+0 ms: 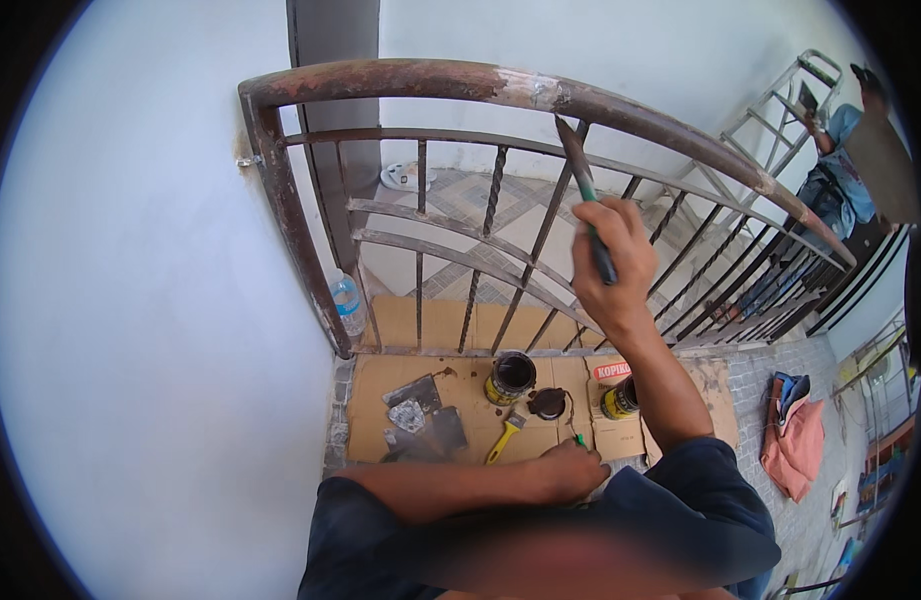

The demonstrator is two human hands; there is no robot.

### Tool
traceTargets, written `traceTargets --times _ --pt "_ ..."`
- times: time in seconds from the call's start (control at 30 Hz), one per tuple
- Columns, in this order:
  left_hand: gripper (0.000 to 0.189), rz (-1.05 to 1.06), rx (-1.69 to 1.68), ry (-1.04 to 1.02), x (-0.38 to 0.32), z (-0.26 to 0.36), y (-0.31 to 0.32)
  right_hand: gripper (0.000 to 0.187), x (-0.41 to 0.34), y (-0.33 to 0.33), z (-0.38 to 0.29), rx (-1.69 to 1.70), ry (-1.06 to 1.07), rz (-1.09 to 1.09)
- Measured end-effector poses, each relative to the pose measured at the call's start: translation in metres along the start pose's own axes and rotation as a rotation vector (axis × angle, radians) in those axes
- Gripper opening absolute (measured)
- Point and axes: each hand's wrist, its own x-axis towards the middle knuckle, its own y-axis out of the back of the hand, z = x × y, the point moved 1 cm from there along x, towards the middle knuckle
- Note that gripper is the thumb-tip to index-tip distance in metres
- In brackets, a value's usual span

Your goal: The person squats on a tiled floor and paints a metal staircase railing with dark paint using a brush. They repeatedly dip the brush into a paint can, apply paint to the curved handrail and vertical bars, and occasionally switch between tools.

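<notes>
My right hand (618,251) grips an artist's-type paintbrush (580,169) with a green and black handle. Its dark bristle tip is at the underside of the brown metal handrail (655,133), near a pale, bare-looking patch (531,88); whether they touch is unclear. Low in front of my body, my left hand (569,474) is closed around a slim tool with a green part (579,440), mostly hidden by the fingers. Just beyond it are an opened paint can (510,377), a dark-coated lid (549,403) and a yellow-handled flat paintbrush (507,436).
Cardboard (475,367) covers the floor below the balusters. Sandpaper-like sheets (415,397) lie left, and a second can (620,399) stands partly behind my right forearm. A bottle (347,304) is by the post. At right are a red cloth (794,442), a ladder (783,112) and another person (843,172).
</notes>
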Motion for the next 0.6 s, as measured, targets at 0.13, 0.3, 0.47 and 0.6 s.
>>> traceTargets --times 0.13,0.3,0.47,0.6 --pt "0.022 -0.094 -0.024 0.035 0.000 0.002 -0.002 0.025 0.001 0.022 0.023 0.217 -0.007 0.128" --pt "0.025 -0.171 -0.046 0.090 0.002 0.005 -0.003 0.027 0.007 0.018 0.019 0.043 -0.017 -0.019" --pt "0.029 -0.236 0.013 0.109 0.010 0.004 -0.006 0.028 0.017 0.003 -0.010 -0.192 0.009 -0.137" --pt "0.037 -0.273 0.014 0.109 0.013 0.003 -0.008 0.030 0.016 0.009 -0.003 -0.115 -0.002 -0.034"
